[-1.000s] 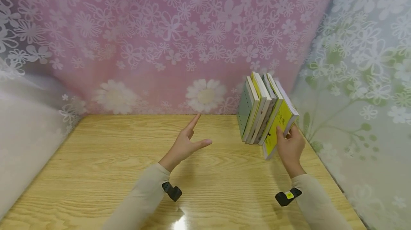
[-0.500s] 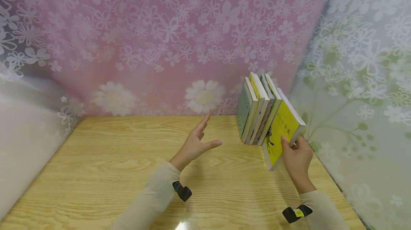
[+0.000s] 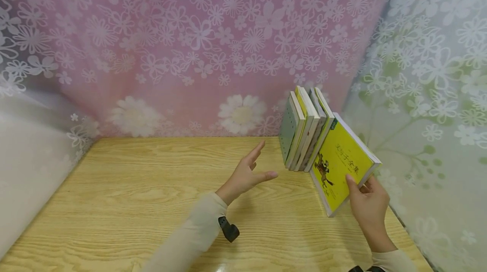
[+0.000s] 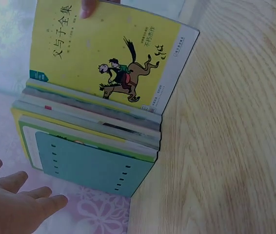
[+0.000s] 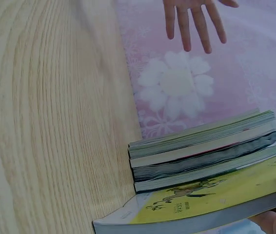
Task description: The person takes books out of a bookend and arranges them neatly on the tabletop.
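Note:
A yellow book (image 3: 344, 166) with a horse-and-riders drawing stands tilted at the right end of a row of books (image 3: 306, 137). My right hand (image 3: 368, 204) pinches its near edge, thumb on the cover and fingers behind. The row stands upright on the table, and the teal cover (image 4: 91, 163) of its left end book shows in the left wrist view. My left hand (image 3: 245, 175) hovers left of the row, fingers straight and thumb apart, touching nothing. In the right wrist view that left hand (image 5: 192, 19) shows with its fingers spread.
The wooden table (image 3: 152, 204) runs up to a pink flowered curtain (image 3: 190, 52) at the back. A pale flowered curtain (image 3: 430, 107) hangs close on the right, and a whitish cloth (image 3: 34, 153) borders the left side.
My right hand has drawn the yellow book toward me and to the right, so more of its cover shows. My left hand has moved right, nearer the row. The other books stay put.

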`<state>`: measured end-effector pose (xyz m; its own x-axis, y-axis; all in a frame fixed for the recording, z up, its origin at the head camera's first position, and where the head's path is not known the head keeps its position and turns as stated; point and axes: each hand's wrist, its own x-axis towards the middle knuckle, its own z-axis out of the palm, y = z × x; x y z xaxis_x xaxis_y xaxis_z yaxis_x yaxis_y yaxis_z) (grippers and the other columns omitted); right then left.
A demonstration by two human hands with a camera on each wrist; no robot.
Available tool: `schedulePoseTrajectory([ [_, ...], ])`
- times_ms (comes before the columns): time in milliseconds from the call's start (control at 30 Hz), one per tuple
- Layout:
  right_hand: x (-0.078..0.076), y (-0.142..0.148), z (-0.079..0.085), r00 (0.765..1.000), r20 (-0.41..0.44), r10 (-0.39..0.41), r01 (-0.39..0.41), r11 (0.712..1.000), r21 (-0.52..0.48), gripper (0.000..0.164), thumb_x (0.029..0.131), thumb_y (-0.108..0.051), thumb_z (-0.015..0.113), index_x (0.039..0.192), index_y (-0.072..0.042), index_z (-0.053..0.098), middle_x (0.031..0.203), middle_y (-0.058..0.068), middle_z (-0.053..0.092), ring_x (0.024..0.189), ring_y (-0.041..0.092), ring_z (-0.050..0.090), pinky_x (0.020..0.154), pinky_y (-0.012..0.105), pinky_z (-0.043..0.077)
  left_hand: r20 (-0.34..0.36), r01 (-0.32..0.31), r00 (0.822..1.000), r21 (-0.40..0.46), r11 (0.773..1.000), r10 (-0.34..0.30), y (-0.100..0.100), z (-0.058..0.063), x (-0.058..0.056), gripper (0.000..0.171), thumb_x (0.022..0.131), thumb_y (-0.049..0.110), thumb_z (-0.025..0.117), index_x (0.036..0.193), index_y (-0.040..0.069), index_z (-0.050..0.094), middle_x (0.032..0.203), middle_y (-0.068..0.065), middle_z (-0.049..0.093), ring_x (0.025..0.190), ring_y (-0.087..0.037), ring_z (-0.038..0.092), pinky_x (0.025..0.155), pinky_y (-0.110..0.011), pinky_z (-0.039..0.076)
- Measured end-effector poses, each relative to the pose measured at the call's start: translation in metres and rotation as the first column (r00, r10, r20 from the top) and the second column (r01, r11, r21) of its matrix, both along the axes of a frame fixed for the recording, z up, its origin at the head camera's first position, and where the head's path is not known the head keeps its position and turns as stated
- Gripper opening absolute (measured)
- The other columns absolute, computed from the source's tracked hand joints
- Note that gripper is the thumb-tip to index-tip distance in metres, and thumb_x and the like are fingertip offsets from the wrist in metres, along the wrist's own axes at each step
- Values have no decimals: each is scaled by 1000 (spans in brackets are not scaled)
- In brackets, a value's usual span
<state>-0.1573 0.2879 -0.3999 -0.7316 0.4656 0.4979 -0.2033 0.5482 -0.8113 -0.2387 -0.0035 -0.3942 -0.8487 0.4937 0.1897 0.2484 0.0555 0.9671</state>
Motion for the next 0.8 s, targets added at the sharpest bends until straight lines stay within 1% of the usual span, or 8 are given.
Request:
schedulePoseTrajectory([
  [67,6,2,3,1000,24,-4,4,1000,-14,32,87,-1,68,119,1,63,90,-26,60,67,-10,62,54,11,51,-3,6,1000,3,1000,-6,3,-2,0,89,84,37,75,151,40,17,160,8,13,146,-15,13,117,-48,19],
  [167,13,6,7,998,66,-17,19,999,-30,35,87,-1,68,121,0,63,90,-25,61,67,-8,63,54,13,52,-8,19,1000,4,1000,-19,6,-4,0,90,82,43,74,151,41,16,160,7,13,146,-16,14,117,-47,19],
  [367,26,11,13,989,142,-39,52,995,-86,36,87,-1,68,123,-1,62,92,-24,63,70,-7,64,60,13,53,15,31,999,-11,999,-31,14,-5,0,89,83,39,74,151,41,16,158,11,15,146,-14,15,117,-45,20],
  [500,34,15,16,982,188,-29,50,993,-110,38,88,-2,68,125,-1,61,89,-26,63,70,-5,65,60,14,54,29,46,999,-1,999,-46,21,-5,0,88,83,37,75,151,40,18,158,12,16,145,-15,17,117,-45,21],
  [600,39,15,16,976,219,2,22,994,-108,39,88,-4,67,126,1,59,88,-27,63,69,-4,66,60,15,54,29,68,997,14,998,-68,28,-6,0,88,83,37,75,151,41,18,158,12,17,146,-18,18,116,-45,21],
  [667,42,14,17,970,240,42,-10,991,-134,39,89,-5,67,127,2,58,87,-27,64,70,-3,67,61,17,55,29,85,996,23,996,-86,31,-8,-1,88,83,38,75,150,42,19,158,12,17,146,-20,18,116,-45,21],
  [733,44,13,17,963,251,98,-55,983,-174,39,90,-7,67,127,1,57,87,-26,65,71,-2,68,62,19,56,29,100,994,27,995,-101,35,-9,-1,87,83,38,74,150,43,19,158,12,17,146,-21,18,116,-45,21],
  [800,46,12,18,955,245,166,-111,968,-224,39,90,-8,67,127,-1,57,88,-24,67,72,0,69,62,20,56,26,109,994,26,994,-110,37,-9,-1,87,83,39,74,150,43,19,158,13,17,146,-21,18,116,-45,22],
])
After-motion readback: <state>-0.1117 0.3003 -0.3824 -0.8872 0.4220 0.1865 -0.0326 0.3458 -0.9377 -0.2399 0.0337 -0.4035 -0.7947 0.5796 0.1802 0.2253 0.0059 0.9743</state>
